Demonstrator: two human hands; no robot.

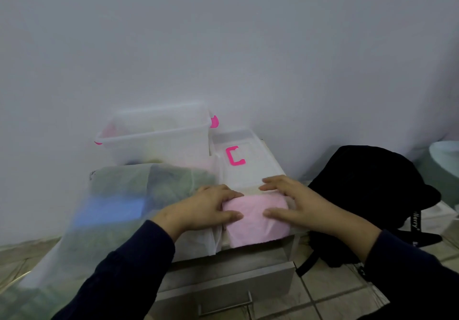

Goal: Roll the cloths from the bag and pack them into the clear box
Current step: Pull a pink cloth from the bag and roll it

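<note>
A pink cloth (253, 222) lies on the front of a small cabinet top, its near edge hanging over the front. My left hand (206, 208) grips its left end, fingers over the far rolled edge and thumb on top. My right hand (295, 203) lies across its right end with fingers spread and thumb pressed on the cloth. Behind stands the clear box (159, 138) with pink latches, faint coloured cloths inside. Its lid (248, 155) with a pink handle lies to the right. A translucent white bag (119, 200) holding green and blue cloths sits at the left.
A black backpack (367, 195) rests on the floor to the right of the cabinet. The grey cabinet (223, 277) has a drawer with a metal handle below. A plain wall rises close behind. The floor is tiled, and a pale rounded object (447, 155) shows at the far right.
</note>
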